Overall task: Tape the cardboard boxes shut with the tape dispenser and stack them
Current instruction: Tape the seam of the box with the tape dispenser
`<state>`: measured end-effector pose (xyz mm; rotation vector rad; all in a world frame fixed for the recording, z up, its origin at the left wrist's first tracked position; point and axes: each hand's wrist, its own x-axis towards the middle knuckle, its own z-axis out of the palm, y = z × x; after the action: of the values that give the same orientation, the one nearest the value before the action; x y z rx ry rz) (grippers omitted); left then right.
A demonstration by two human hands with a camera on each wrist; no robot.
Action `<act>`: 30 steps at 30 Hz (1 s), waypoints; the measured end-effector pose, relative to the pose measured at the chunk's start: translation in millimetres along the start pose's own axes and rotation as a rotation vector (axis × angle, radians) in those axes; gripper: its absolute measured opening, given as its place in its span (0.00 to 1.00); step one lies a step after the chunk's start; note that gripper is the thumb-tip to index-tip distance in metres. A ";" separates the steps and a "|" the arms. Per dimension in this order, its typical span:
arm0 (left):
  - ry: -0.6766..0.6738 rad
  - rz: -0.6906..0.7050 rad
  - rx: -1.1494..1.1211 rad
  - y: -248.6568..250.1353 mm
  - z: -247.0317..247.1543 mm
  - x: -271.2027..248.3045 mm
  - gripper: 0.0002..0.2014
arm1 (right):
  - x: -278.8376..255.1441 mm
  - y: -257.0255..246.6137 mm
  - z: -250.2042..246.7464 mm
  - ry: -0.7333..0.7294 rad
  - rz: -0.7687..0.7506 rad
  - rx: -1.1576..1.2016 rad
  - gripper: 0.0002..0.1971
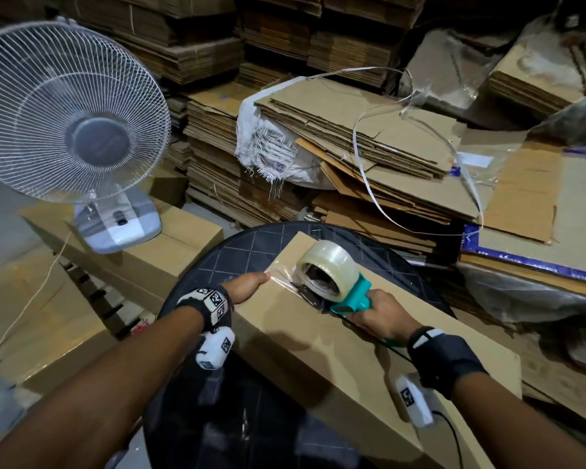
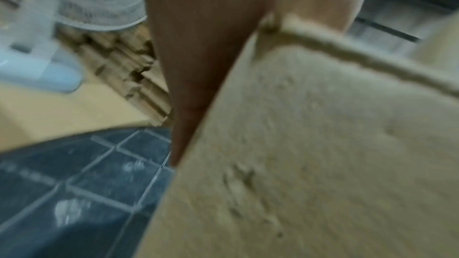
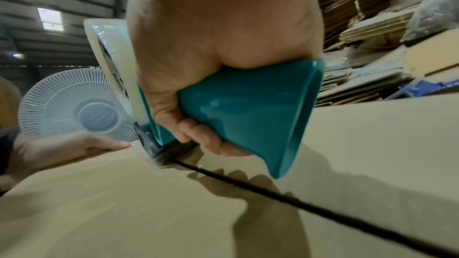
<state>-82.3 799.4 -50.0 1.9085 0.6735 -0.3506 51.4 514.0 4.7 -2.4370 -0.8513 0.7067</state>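
A long brown cardboard box lies diagonally on a dark round table. My right hand grips the teal handle of the tape dispenser, whose clear tape roll stands near the box's far end. The dispenser has its blade end down on the box top, at the dark seam between the flaps. A short strip of clear tape runs from it towards my left hand. That left hand lies straight-fingered against the box's left edge, pressing it.
A white table fan stands on a closed box at the left. Stacks of flattened cardboard fill the back and right, with a loose white strap looping over them. More cardboard boxes sit low at the left.
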 end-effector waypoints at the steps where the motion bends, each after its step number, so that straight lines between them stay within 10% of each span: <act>1: 0.084 0.082 0.251 -0.4 -1.6 -0.5 0.30 | 0.4 -1.4 -0.3 0.004 -0.001 -0.011 0.09; 3: 0.268 0.346 0.574 6.0 2.4 -4.9 0.32 | 2.0 -3.2 -1.2 0.004 -0.004 -0.042 0.09; 6: 0.197 0.565 0.908 10.8 12.1 -5.9 0.34 | 3.1 -2.4 -1.2 0.004 -0.005 -0.069 0.09; 17: 0.090 0.489 1.170 11.2 13.6 2.7 0.46 | -39.8 47.1 -18.9 -0.041 0.096 -0.173 0.20; 30: 0.071 0.457 1.168 19.9 43.2 -1.2 0.55 | -97.6 62.4 -45.1 0.015 0.199 -0.003 0.11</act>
<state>-68.8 753.9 -52.8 3.1006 -0.0168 -0.4210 39.1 393.9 34.1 -2.5506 -0.6097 0.7568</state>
